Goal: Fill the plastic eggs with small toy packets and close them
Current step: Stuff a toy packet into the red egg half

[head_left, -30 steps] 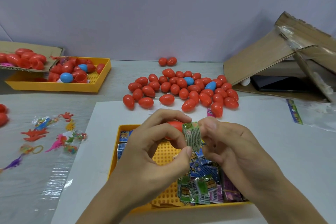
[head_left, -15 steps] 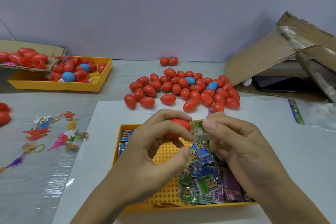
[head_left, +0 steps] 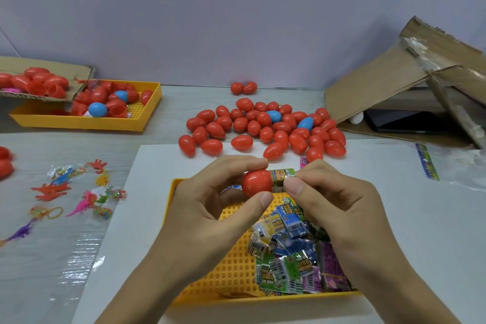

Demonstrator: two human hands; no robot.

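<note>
Your left hand point(head_left: 210, 202) pinches the red egg half point(head_left: 256, 183) sideways over the yellow tray point(head_left: 173, 192), its open mouth facing right so the packet can slide in. Your right hand point(head_left: 334, 208) pinches the green toy packet point(head_left: 282, 177), rolled narrow, 1 end already inside the shell.

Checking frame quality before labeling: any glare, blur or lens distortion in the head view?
Head view: even, soft light with faint shadows; glare streaks on the clear plastic sheet at left; wide-angle bending toward the edges, seen at the cardboard box; the red egg half and green packet read sharp, far eggs slightly soft.
</note>
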